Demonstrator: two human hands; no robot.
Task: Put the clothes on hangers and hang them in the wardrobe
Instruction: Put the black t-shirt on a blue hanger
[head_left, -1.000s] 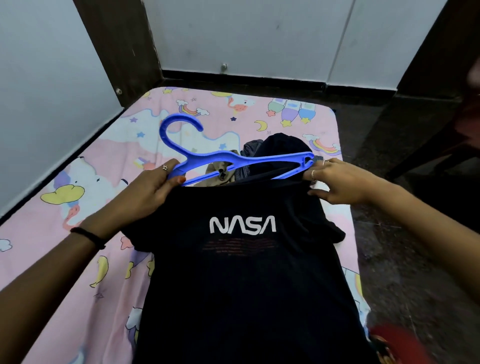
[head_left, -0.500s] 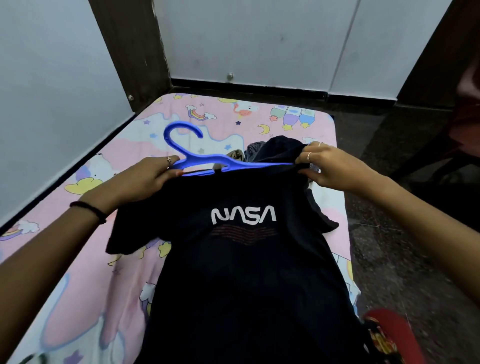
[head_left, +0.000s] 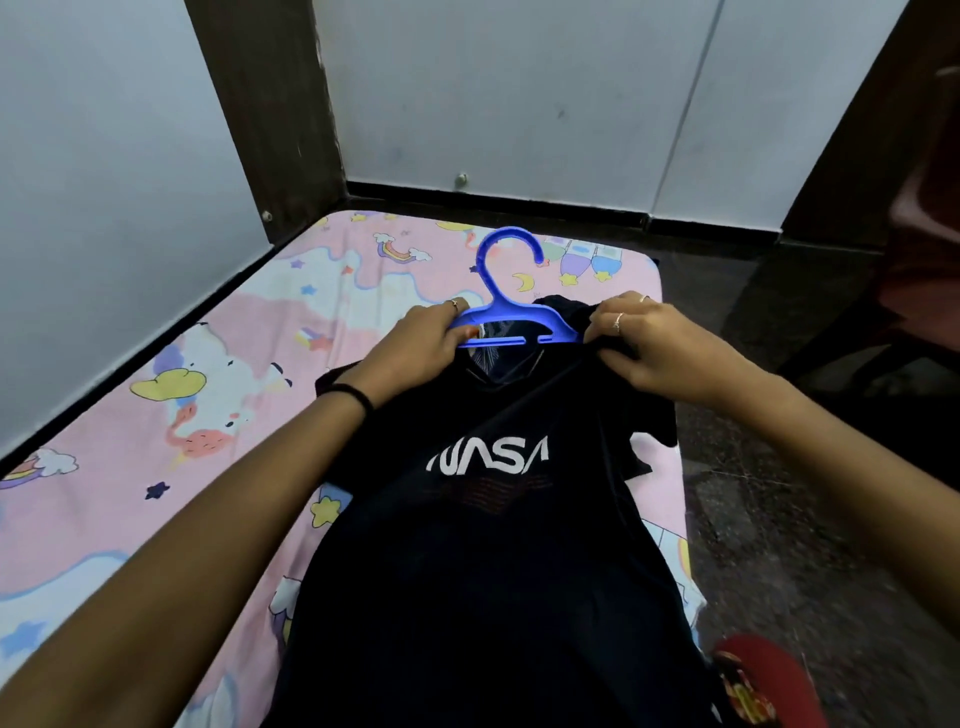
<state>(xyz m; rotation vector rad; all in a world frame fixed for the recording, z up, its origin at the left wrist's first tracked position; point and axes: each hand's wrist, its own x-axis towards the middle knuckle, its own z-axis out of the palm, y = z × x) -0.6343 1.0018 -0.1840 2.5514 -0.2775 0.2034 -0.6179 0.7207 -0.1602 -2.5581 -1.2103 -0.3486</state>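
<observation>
A black T-shirt (head_left: 483, 545) is lying face up along the right side of the bed (head_left: 218, 395), its collar pointing away from the person, so the flat sheet is carrying the cloth while the shoulders are being worked. A blue hanger (head_left: 511, 322) is sitting at the neck opening with its hook sticking up and out beyond the collar — where it has to be if the shirt is going to hang from it.

The left hand (head_left: 423, 345) is curling round the hanger's left arm together with the shirt's shoulder, steadying the frame. The right hand (head_left: 652, 348) is pinching the dark cloth at the right shoulder, fingers closed on the fabric, probably drawing it over the hanger's right tip. That tip is hidden under cloth and fingers, so whether it is fully inside is unclear.

More dark clothing (head_left: 558, 304) is lying just behind the collar — likely waiting its turn. No wardrobe rail is showing here, so hanging is not yet begun.
</observation>
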